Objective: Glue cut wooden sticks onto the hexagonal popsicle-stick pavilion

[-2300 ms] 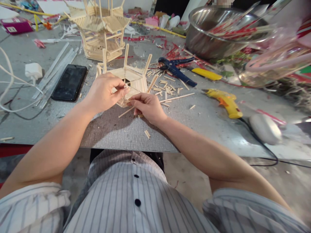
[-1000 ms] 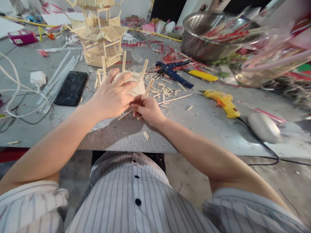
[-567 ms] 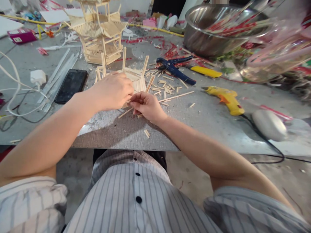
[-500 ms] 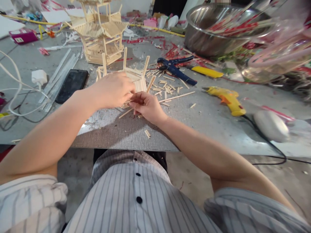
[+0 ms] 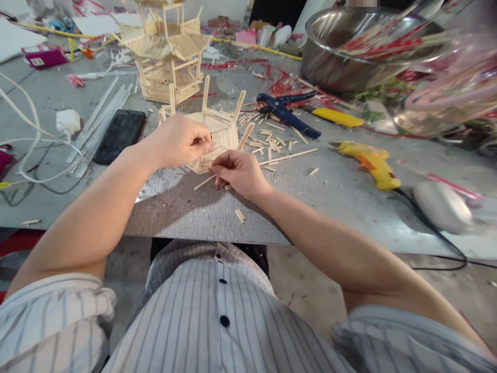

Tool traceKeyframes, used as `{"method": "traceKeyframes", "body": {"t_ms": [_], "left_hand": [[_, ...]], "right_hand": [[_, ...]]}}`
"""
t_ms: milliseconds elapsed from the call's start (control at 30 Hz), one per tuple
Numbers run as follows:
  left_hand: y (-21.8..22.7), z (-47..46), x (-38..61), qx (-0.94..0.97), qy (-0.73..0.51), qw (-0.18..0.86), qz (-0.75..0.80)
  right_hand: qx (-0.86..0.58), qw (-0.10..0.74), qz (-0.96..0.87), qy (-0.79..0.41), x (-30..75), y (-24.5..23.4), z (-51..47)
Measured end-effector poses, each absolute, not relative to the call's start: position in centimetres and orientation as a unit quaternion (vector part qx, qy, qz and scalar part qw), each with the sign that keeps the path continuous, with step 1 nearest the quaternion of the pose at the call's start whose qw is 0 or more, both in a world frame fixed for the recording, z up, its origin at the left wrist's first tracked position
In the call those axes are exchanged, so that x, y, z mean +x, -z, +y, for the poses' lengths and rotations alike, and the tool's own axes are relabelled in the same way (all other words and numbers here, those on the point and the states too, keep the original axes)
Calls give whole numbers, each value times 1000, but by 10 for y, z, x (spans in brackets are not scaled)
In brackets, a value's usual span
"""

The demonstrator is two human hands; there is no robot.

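Note:
A six-sided base of pale wooden sticks point(image 5: 225, 139) with upright posts lies on the table in front of me. My left hand point(image 5: 180, 141) is over its near left part, thumb and fingers pinched together; whatever is between them is too small to make out. At the near corner of the base, the curled fingers of my right hand point(image 5: 243, 175) are closed, and what they grip is hidden. A thin wooden stick point(image 5: 205, 182) pokes out to the left beneath those fingers. Behind the base stands a tiered stick pavilion point(image 5: 169, 67).
Cut stick pieces point(image 5: 274, 142) are scattered right of the base, near blue cutting pliers point(image 5: 289, 115) and a yellow utility knife point(image 5: 337, 117). Farther right lie a yellow glue gun point(image 5: 368, 161) and a steel basin point(image 5: 326, 62). A phone point(image 5: 120, 137) and white charger point(image 5: 68, 122) are left.
My left fingers have drawn slightly apart from my right hand, showing more of the base. My right hand keeps its place at the near corner. The whole view has shifted a little.

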State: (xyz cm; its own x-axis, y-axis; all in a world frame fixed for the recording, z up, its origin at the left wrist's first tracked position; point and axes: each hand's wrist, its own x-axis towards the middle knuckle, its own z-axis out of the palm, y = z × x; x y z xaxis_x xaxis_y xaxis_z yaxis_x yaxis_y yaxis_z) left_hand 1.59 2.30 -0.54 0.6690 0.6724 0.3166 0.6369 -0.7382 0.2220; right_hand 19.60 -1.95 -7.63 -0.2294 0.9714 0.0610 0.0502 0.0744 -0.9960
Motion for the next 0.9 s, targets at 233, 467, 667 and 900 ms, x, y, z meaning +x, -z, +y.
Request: {"method": "traceKeyframes", "body": {"t_ms": [233,467,667,900], "left_hand": [[-3,18,21,907,-139,50,394],[2,20,17,914,-159,51,370],[3,21,18,909,-156,42,385],[5,22,15,911,-161,62,375]], "right_hand": [[-436,444,-579,-527,196,76,-20],[-426,454,-599,-504,195,80,-21],[-419,457,-645,-447,196,83,-23],[-416,463,-671,-402,197,85,-22]]}}
